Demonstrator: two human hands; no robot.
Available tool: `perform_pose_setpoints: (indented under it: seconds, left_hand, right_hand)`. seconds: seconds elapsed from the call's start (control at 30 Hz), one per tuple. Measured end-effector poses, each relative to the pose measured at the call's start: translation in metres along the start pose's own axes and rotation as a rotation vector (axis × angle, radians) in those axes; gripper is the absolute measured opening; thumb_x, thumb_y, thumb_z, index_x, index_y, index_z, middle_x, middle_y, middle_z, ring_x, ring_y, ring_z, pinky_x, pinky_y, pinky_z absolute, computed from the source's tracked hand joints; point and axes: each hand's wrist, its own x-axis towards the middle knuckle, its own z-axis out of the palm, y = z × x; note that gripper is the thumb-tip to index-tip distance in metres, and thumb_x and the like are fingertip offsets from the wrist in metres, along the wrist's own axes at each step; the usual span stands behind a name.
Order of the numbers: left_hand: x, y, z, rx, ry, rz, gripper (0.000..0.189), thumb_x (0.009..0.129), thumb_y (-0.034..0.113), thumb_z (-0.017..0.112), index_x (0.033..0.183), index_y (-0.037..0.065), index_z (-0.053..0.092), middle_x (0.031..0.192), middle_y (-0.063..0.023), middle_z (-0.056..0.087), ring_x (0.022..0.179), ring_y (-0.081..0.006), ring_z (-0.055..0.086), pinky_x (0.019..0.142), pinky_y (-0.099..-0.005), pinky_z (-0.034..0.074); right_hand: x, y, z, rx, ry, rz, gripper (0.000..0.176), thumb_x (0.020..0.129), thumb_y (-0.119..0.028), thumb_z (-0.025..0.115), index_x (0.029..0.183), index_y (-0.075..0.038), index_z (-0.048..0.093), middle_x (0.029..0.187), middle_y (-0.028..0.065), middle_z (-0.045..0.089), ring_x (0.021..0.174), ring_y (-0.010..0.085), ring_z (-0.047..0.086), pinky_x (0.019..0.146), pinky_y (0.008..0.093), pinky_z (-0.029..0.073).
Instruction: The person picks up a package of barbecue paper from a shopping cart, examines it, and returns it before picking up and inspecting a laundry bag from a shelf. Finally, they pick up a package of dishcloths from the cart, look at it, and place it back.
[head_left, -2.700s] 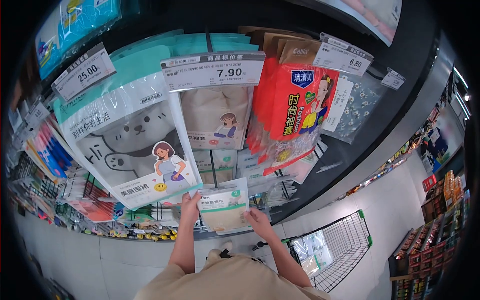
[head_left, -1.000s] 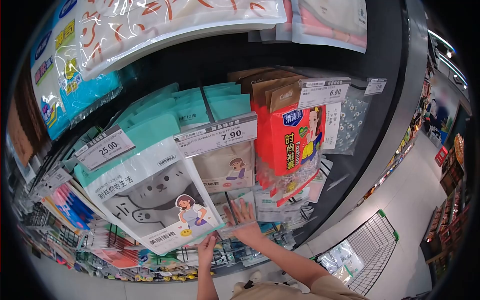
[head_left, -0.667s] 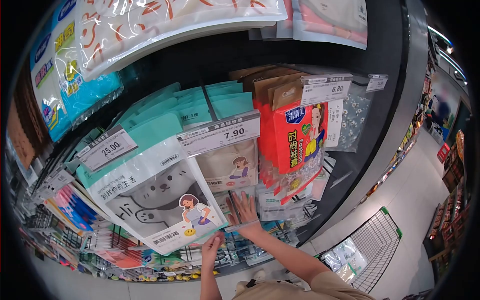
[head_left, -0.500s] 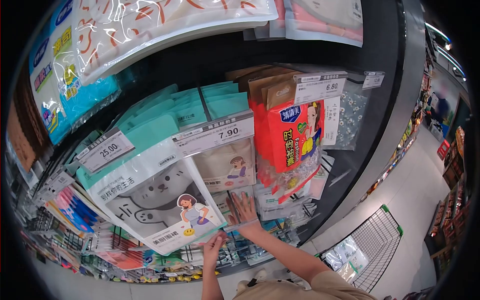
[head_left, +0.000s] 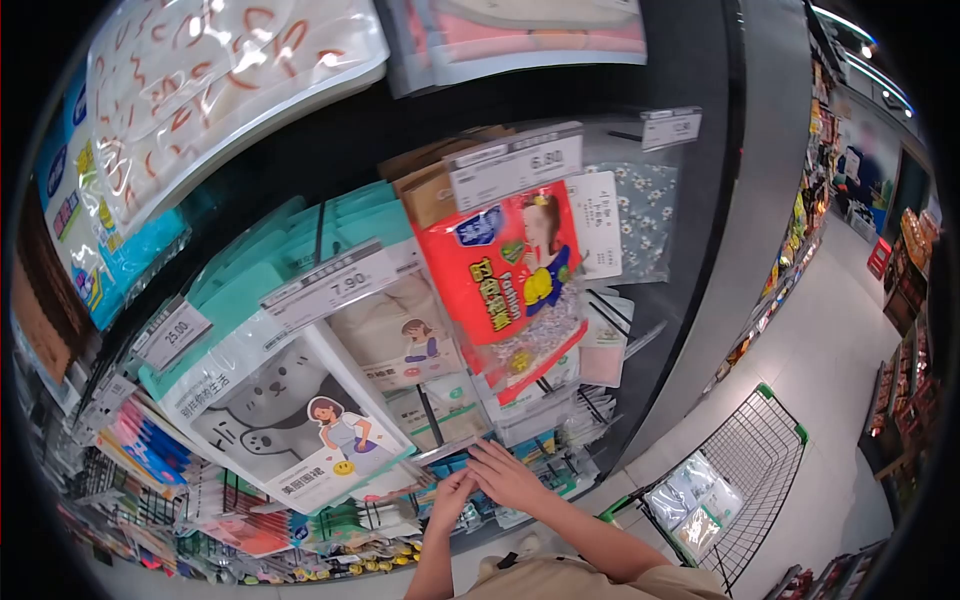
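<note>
My left hand (head_left: 450, 500) is closed in a pinch at the lower right of the white and teal apron package (head_left: 310, 425); what its fingertips hold is too small to name. Beside it, touching or nearly touching, my right hand (head_left: 508, 480) has its fingers stretched toward the clear tag holder (head_left: 448, 450) on a display hook. Above both hands hang a beige sleeve package (head_left: 400, 335) behind the 7.90 price tag (head_left: 335, 287) and a red sleeve package (head_left: 505, 285) under the 6.80 tag (head_left: 520, 163).
A wire shopping cart (head_left: 765, 470) with flat packages (head_left: 697, 503) inside stands on the floor at the right. A grey shelf end panel (head_left: 745, 220) runs down beside the display. Large packages (head_left: 235, 85) hang overhead. Farther off, a person (head_left: 875, 165) is in the aisle.
My right hand has come down from the packages, its fingers less spread, to beside my left hand. My left hand has moved slightly right and down. The view has shifted, moving the display left.
</note>
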Motion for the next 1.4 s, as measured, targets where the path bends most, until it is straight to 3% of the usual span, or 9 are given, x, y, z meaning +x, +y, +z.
perform_pose_setpoints:
  seconds: [0.2, 0.43, 0.6, 0.7, 0.77, 0.9, 1.17, 1.3, 1.4]
  left_hand:
    - [0.012, -0.027, 0.069, 0.164, -0.256, -0.060, 0.023, 0.100, 0.014, 0.051, 0.111, -0.001, 0.065, 0.102, 0.0001, 0.065, 0.092, -0.0086, 0.058, 0.086, -0.0251, 0.047]
    - [0.013, -0.034, 0.190, 0.200, -0.546, -0.244, 0.030, 0.103, 0.024, 0.051, 0.110, -0.002, 0.064, 0.104, -0.0004, 0.064, 0.098, -0.0078, 0.059, 0.089, -0.0251, 0.047]
    - [0.028, -0.120, 0.264, 0.260, -0.772, -0.333, 0.035, 0.103, 0.029, 0.052, 0.117, -0.002, 0.062, 0.107, -0.0056, 0.067, 0.098, -0.0099, 0.060, 0.090, -0.0272, 0.048]
    - [0.032, -0.171, 0.303, 0.768, -0.946, -0.204, 0.036, 0.101, 0.028, 0.053, 0.121, 0.000, 0.062, 0.117, -0.0105, 0.065, 0.107, -0.0162, 0.061, 0.092, -0.0289, 0.048]
    - [0.030, -0.203, 0.327, 0.977, -0.966, 0.238, 0.040, 0.098, 0.030, 0.057, 0.128, 0.003, 0.059, 0.135, -0.0213, 0.055, 0.125, -0.0324, 0.054, 0.100, -0.0364, 0.045]
    - [0.028, -0.238, 0.363, 1.230, -1.122, 0.338, 0.044, 0.096, 0.030, 0.058, 0.132, 0.005, 0.056, 0.146, -0.0247, 0.042, 0.137, -0.0433, 0.037, 0.109, -0.0428, 0.037]
    - [0.020, -0.257, 0.404, 1.337, -1.017, 0.371, 0.030, 0.094, 0.019, 0.056, 0.116, 0.001, 0.064, 0.128, -0.0183, 0.060, 0.130, -0.0361, 0.047, 0.107, -0.0434, 0.039]
    - [0.017, -0.257, 0.410, 1.409, -0.904, 0.387, 0.025, 0.093, 0.019, 0.056, 0.109, 0.003, 0.067, 0.113, -0.0152, 0.068, 0.113, -0.0327, 0.061, 0.095, -0.0426, 0.048]
    - [0.015, -0.255, 0.417, 1.498, -0.857, 0.162, 0.022, 0.093, 0.019, 0.057, 0.108, 0.007, 0.068, 0.103, -0.0130, 0.070, 0.091, -0.0297, 0.068, 0.081, -0.0419, 0.053]
  right_hand:
    - [-0.077, 0.018, -0.040, 0.036, 0.117, 0.274, 0.021, 0.085, -0.010, 0.063, 0.105, -0.006, 0.065, 0.103, 0.0109, 0.069, 0.097, 0.0300, 0.066, 0.087, 0.0410, 0.053]
    - [-0.173, 0.043, -0.097, -0.053, 0.345, 0.562, 0.015, 0.084, -0.012, 0.065, 0.097, -0.004, 0.065, 0.092, 0.0124, 0.070, 0.086, 0.0318, 0.067, 0.080, 0.0409, 0.054]
    - [-0.261, 0.060, -0.133, -0.121, 0.455, 0.819, 0.011, 0.084, -0.010, 0.063, 0.092, -0.002, 0.064, 0.086, 0.0165, 0.068, 0.080, 0.0357, 0.066, 0.072, 0.0444, 0.053]
    - [-0.321, 0.061, -0.156, -0.138, 0.483, 1.057, 0.012, 0.086, -0.009, 0.061, 0.094, -0.001, 0.064, 0.087, 0.0187, 0.068, 0.081, 0.0381, 0.065, 0.073, 0.0451, 0.053]
    - [-0.363, 0.062, -0.164, -0.143, 0.539, 1.245, 0.014, 0.087, -0.010, 0.059, 0.095, -0.001, 0.065, 0.088, 0.0203, 0.068, 0.082, 0.0399, 0.065, 0.074, 0.0460, 0.052]
    - [-0.447, 0.072, -0.177, -0.177, 0.614, 1.562, 0.020, 0.087, -0.015, 0.058, 0.098, 0.000, 0.066, 0.090, 0.0226, 0.067, 0.085, 0.0416, 0.064, 0.076, 0.0483, 0.052]
    - [-0.628, 0.139, -0.155, -0.043, 0.557, 2.042, 0.036, 0.083, -0.022, 0.061, 0.110, 0.003, 0.062, 0.097, 0.0287, 0.067, 0.093, 0.0437, 0.065, 0.084, 0.0493, 0.052]
    - [-0.719, 0.175, -0.104, 0.128, 0.772, 2.269, 0.054, 0.083, -0.034, 0.064, 0.123, 0.002, 0.058, 0.114, 0.0270, 0.065, 0.108, 0.0394, 0.063, 0.095, 0.0443, 0.049]
    - [-0.733, 0.179, -0.115, 0.236, 0.691, 2.437, 0.061, 0.083, -0.038, 0.065, 0.127, 0.003, 0.056, 0.123, 0.0261, 0.061, 0.115, 0.0387, 0.059, 0.098, 0.0446, 0.046]
